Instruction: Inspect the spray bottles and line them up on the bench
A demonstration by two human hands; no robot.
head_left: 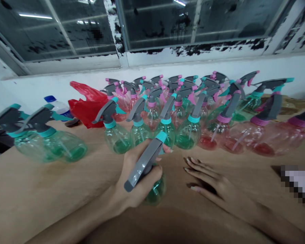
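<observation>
My left hand [141, 189] is wrapped around the neck of a round, see-through green spray bottle [146, 162] with a smooth grey plastic head, just in front of me. My right hand [220, 186] lies open, fingers spread, over the smooth wooden table [66, 184]. Beyond stand rounded, glossy bottles [189, 134], green and pink, near a crinkled red plastic bag [88, 110].

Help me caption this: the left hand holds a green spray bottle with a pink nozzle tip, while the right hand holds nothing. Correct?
No: the head view shows the green spray bottle in the left hand has a turquoise nozzle tip, not pink. The rest stands.
</observation>
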